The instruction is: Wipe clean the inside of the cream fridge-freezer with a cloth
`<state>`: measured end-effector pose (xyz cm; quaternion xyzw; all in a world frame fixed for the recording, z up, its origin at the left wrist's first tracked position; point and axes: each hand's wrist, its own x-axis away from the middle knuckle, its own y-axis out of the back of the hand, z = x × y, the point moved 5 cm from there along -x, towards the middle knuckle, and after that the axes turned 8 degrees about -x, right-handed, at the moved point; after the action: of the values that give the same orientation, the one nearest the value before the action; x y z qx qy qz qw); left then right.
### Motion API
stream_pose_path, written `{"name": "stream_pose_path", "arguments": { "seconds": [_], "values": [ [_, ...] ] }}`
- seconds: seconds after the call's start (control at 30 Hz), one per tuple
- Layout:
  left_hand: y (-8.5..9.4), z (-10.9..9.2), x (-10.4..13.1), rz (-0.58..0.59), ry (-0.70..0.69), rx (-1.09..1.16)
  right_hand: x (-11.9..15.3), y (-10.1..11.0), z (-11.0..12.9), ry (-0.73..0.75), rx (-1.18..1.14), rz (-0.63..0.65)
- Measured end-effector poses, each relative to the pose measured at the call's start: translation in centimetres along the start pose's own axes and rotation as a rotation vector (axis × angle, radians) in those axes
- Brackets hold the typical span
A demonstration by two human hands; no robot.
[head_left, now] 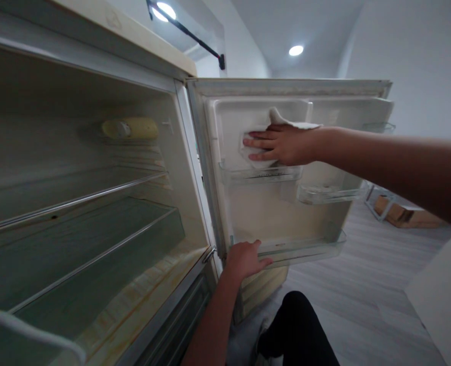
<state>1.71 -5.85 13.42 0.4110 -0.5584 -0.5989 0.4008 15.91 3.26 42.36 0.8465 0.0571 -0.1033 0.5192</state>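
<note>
Wiping seems to be partway along: a crumpled white cloth (277,117) lies against the upper inner panel of the open off-white refrigerator door (263,213), between one and two o'clock from the view's centre. The pale plastic about it looks fairly clean, though I cannot tell how much of it has been wiped. Darker grime shows along the door's top edge, and brownish-yellow stains mark the ribbed cream ledge (164,267) inside the compartment, around seven o'clock, so those parts look undone. A pale yellow cylindrical container (141,128) sits inside at ten o'clock.

The right hand (282,145) comes in along a forearm from three o'clock, palm to the panel, fingers spread and pointing to nine o'clock. It pins the cloth flat rather than closing around it, just above an upper clear plastic door bin (261,175). The left hand (244,259), between five and six o'clock, reaches up to the near end of the lower clear plastic door bin (305,250), fingers toward three o'clock; whether it grips or only rests there, I cannot tell.
</note>
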Motion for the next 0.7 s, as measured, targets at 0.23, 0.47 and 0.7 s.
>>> {"name": "stream_pose_path", "arguments": {
  "seconds": [0.23,0.47,0.7],
  "values": [
    [-0.3,0.0,-0.2,-0.010,0.008,-0.008,-4.5,-3.4,-0.7,0.214,0.107,0.138],
    [0.0,0.2,-0.1,0.029,0.028,0.011,-2.8,-2.6,-0.3,0.158,0.095,0.197],
    [-0.2,0.2,-0.1,0.021,0.028,0.030,1.1,1.9,-0.2,-0.114,0.016,0.234]
  ]
}}
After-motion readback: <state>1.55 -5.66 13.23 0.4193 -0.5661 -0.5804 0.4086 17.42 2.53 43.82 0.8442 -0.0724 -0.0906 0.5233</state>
